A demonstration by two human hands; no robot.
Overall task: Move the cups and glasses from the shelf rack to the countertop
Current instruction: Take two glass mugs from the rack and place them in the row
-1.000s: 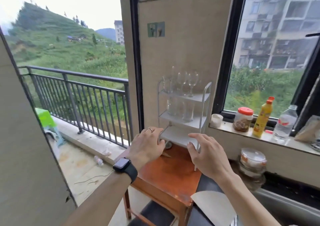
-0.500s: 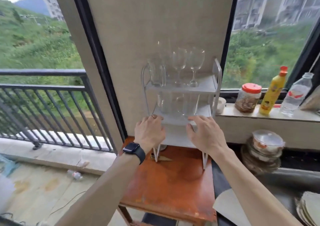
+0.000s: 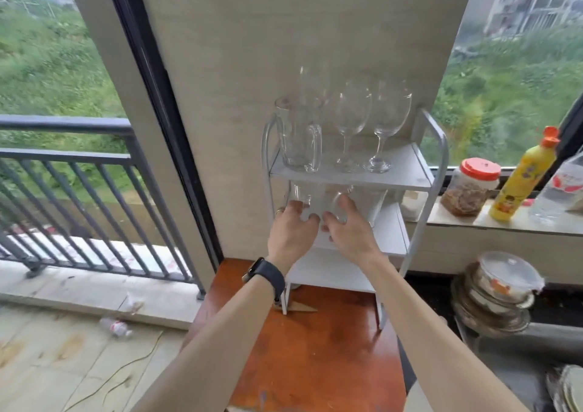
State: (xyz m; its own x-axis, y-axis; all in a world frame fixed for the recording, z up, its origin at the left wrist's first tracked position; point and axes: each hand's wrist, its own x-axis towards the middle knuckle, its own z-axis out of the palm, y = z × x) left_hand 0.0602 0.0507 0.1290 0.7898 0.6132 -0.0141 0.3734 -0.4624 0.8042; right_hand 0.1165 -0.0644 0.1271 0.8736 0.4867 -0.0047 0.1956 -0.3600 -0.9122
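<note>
Left hand curled round a glass on the middle shelf of a white rack, right hand gripping the next glass, wine glasses above

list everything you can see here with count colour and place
rack: 1, white, on the table
table: 1, red-brown, under the rack
mug: 1, clear, top shelf, left
wine glasses: 2, clear, top shelf, right of the mug
tall glass: 1, clear, behind the mug
short glasses: about 3, clear, middle shelf
jar: 1, red lid, windowsill
squeeze bottle: 1, yellow, right of the jar
water bottle: 1, clear, right edge
bowls: stack, count unclear, below the windowsill
railing: 1, dark, left
watch: 1, black, left wrist
left hand: 1, fingers round a short glass
right hand: 1, fingers round the next short glass
</note>
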